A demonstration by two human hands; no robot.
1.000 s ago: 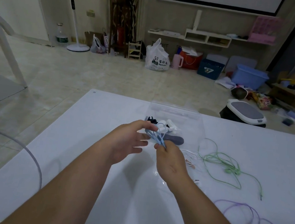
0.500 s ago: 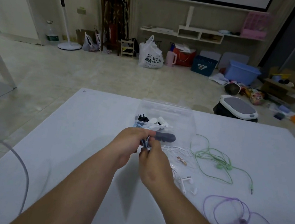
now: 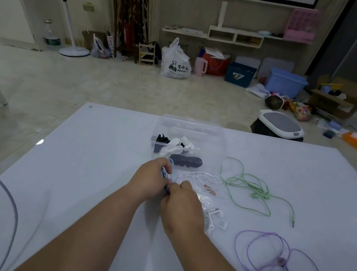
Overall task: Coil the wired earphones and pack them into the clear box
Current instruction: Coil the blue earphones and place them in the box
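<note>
My left hand (image 3: 150,180) and my right hand (image 3: 181,205) meet above the white table (image 3: 83,168), both gripping a small bundle of blue earphones (image 3: 166,180) between them; most of the cord is hidden by the fingers. Just beyond the hands stands the clear box (image 3: 191,129), holding black, white and dark grey cable clips. Right of the hands lie loose white earphones (image 3: 203,179). Green earphones (image 3: 254,189) sprawl further right. Purple earphones (image 3: 274,259) lie near the front right.
A grey cable (image 3: 4,190) arcs over the table's left side. Beyond the table's far edge is tiled floor with a stool (image 3: 279,125), bags, bins and a standing fan (image 3: 71,48) along the wall.
My hands have come closer together and dropped lower toward the table, nearer to me. The blue cord, stretched between them a second ago, is now bunched inside the fingers.
</note>
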